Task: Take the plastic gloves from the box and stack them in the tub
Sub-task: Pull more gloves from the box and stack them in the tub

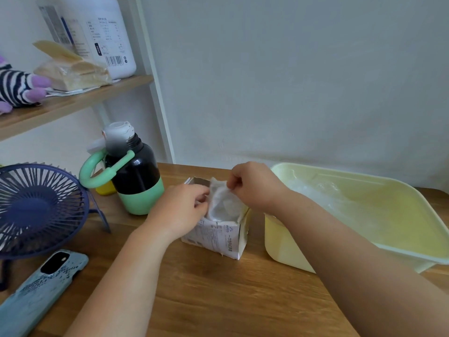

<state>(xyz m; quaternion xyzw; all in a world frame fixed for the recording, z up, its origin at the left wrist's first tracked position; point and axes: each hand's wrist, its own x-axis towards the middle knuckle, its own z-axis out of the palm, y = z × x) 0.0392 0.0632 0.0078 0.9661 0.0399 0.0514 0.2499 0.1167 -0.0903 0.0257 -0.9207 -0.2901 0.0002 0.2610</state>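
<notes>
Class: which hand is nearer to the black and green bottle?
Left. The left hand is at the left edge of the box, just right of the bottle; the right hand pinches a glove over the box, farther right.

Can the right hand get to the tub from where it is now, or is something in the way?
Probably yes. The right hand pinches a glove above the box, and the tub stands just beside the box on that side, its top open. Nothing stands between them.

A blue fan (36, 210), phone (41, 290) and black-and-green bottle (136, 176) sit on the wooden table (218, 300).
</notes>
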